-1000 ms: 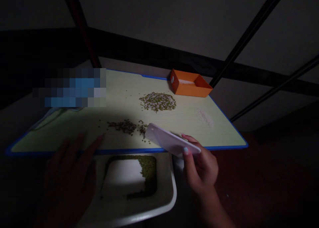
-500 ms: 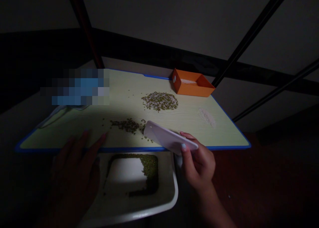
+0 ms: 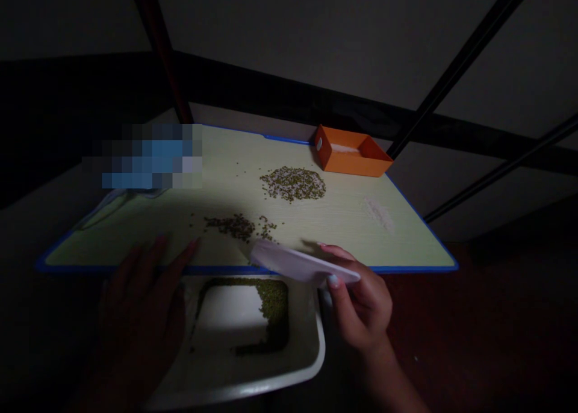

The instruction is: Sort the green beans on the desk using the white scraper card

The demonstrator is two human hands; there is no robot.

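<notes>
My right hand [image 3: 361,301] grips a white plastic scraper [image 3: 298,265] between thumb and fingers. The scraper is tilted over the board's near edge, its far end just below a small scatter of dark green beans [image 3: 232,226]. My left hand [image 3: 147,292] rests with fingers spread at the near left edge of the pale board [image 3: 217,178], holding nothing. Beneath that edge, a white basin [image 3: 311,365] holds green beans [image 3: 274,307] gathered along its far and right sides. Farther back on the board lies a pile of green beans mixed with white grains [image 3: 293,184].
An orange box [image 3: 354,163] with white grains inside stands at the board's back right corner. A thin strip of white grains [image 3: 378,213] lies in front of it. At the left is a blurred-out blue object [image 3: 149,160] with a cable. Walls stand behind.
The scraper has come toward me, from beside the bean scatter to the board's near edge. A few beans now lie apart at the scatter's right. My left hand is still spread.
</notes>
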